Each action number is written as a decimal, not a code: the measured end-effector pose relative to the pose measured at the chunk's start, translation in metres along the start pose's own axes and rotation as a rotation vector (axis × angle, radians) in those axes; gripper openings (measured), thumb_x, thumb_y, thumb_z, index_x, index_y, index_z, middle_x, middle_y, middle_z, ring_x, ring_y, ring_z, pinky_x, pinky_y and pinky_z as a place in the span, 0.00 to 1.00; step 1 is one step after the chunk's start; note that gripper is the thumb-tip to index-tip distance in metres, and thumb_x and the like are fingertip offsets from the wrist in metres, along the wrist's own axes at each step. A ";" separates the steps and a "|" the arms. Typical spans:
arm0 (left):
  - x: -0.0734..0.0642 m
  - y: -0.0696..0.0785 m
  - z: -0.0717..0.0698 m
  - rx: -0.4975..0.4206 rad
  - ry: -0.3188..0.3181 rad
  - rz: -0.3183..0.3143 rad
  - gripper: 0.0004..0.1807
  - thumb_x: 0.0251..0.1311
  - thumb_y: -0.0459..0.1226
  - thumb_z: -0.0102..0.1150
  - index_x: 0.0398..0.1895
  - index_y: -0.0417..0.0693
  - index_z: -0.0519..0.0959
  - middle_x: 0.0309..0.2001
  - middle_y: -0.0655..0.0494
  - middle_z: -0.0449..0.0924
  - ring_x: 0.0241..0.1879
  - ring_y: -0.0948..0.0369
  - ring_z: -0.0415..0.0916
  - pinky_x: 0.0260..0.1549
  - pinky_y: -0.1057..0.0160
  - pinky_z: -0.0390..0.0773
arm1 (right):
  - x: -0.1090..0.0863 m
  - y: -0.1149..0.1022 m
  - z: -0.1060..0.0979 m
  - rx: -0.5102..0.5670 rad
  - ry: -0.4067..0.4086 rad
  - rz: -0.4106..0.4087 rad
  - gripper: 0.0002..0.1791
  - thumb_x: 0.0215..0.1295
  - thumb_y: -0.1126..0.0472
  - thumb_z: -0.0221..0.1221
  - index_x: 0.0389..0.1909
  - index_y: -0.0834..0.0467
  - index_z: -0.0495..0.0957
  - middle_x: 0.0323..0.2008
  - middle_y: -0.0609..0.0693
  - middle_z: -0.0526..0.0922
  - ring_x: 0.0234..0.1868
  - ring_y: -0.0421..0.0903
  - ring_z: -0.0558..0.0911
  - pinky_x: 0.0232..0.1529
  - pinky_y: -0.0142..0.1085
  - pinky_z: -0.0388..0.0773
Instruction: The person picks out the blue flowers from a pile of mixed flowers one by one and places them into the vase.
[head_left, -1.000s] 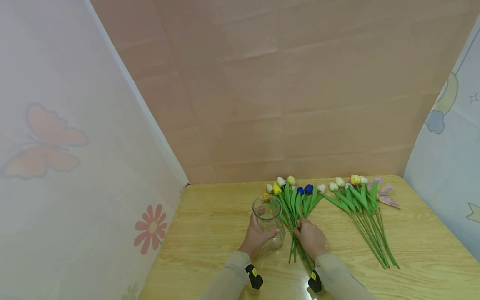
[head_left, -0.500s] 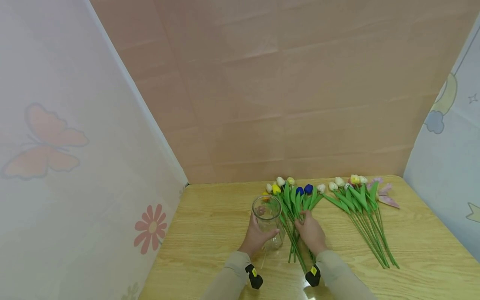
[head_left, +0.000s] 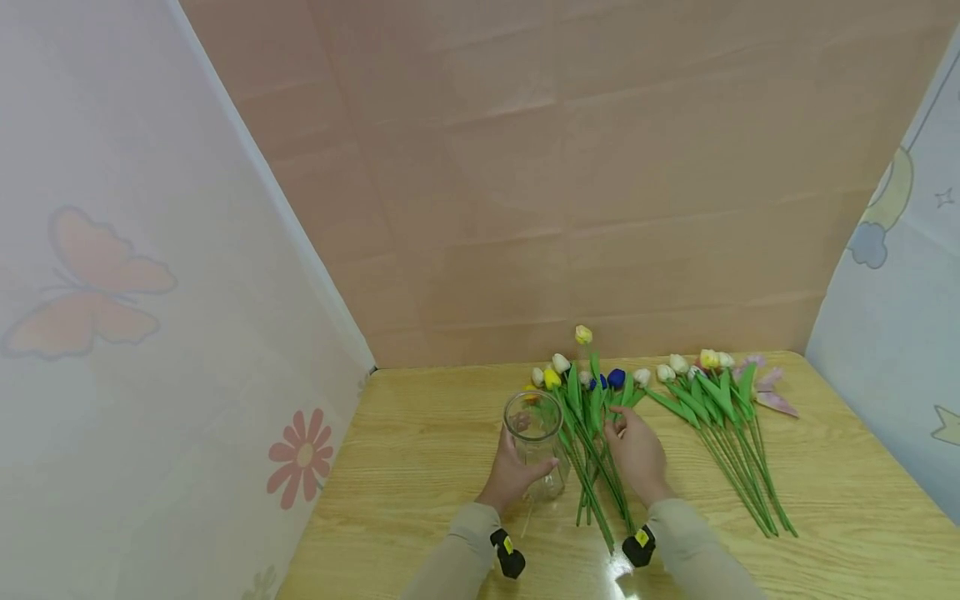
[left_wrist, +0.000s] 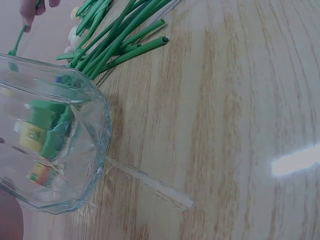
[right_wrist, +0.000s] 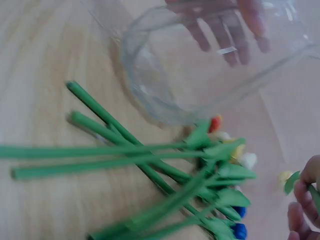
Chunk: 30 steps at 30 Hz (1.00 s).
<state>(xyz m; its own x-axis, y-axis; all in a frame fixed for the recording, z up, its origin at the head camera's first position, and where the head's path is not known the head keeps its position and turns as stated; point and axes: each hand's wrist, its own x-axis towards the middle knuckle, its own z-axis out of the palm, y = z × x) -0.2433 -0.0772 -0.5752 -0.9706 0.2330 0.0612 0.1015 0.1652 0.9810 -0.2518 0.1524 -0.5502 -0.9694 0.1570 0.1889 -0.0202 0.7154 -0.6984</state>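
My left hand (head_left: 513, 473) grips a clear glass vase (head_left: 553, 479) that stands upright on the table. Faceted glass at the vase's base (left_wrist: 95, 170) shows in the left wrist view. With my right hand (head_left: 637, 457) I pinch the stem of a pale yellow tulip (head_left: 583, 334), its bloom raised above the others. The right wrist view has the fingers (right_wrist: 300, 200) around that green stem. Below and beside the right hand lies a loose bunch of tulips (head_left: 551, 379) in white, yellow and blue, stems crossed. The held stem's lower end cannot be told from the others.
A second bunch of flowers (head_left: 723, 400), white and yellow tulips with a pink lily-like bloom (head_left: 772, 392), lies to the right. A clear flat strip (left_wrist: 150, 182) lies by the vase base. Fabric walls (head_left: 480, 208) enclose the wooden table (head_left: 420, 467).
My right hand has pinched the pale yellow tulip and shifted slightly right, lifting its bloom above the bunch. The left hand and vase have stayed put.
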 end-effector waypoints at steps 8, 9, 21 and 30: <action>-0.008 0.020 -0.004 -0.023 -0.018 -0.001 0.57 0.53 0.49 0.71 0.77 0.64 0.39 0.75 0.55 0.47 0.76 0.50 0.42 0.67 0.38 0.56 | 0.004 0.021 -0.027 -0.095 0.263 -0.133 0.15 0.66 0.60 0.57 0.51 0.63 0.80 0.34 0.55 0.80 0.28 0.49 0.78 0.13 0.33 0.66; -0.008 0.020 -0.004 -0.022 -0.017 -0.001 0.57 0.53 0.49 0.71 0.77 0.64 0.40 0.76 0.55 0.47 0.76 0.50 0.42 0.67 0.38 0.56 | 0.004 0.025 -0.030 -0.106 0.281 -0.139 0.15 0.66 0.61 0.58 0.50 0.64 0.80 0.34 0.55 0.80 0.29 0.50 0.78 0.14 0.33 0.66; -0.007 0.018 -0.003 -0.014 -0.008 -0.017 0.54 0.55 0.45 0.70 0.77 0.62 0.41 0.75 0.55 0.49 0.76 0.47 0.40 0.67 0.38 0.55 | -0.003 0.071 -0.055 -0.213 0.291 -0.092 0.14 0.63 0.64 0.60 0.49 0.63 0.81 0.33 0.58 0.81 0.19 0.44 0.71 0.14 0.33 0.61; -0.008 0.020 -0.004 -0.016 -0.015 -0.010 0.54 0.55 0.45 0.70 0.76 0.62 0.43 0.74 0.54 0.50 0.76 0.47 0.41 0.66 0.38 0.57 | -0.012 0.093 -0.052 -0.254 0.170 -0.020 0.15 0.63 0.62 0.62 0.48 0.64 0.81 0.33 0.59 0.81 0.19 0.44 0.73 0.13 0.35 0.63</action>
<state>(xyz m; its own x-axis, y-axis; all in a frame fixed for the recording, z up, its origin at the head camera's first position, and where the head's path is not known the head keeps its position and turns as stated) -0.2346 -0.0792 -0.5552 -0.9680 0.2462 0.0486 0.0881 0.1522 0.9844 -0.2295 0.2518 -0.5815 -0.9140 0.2379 0.3286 0.0441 0.8635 -0.5024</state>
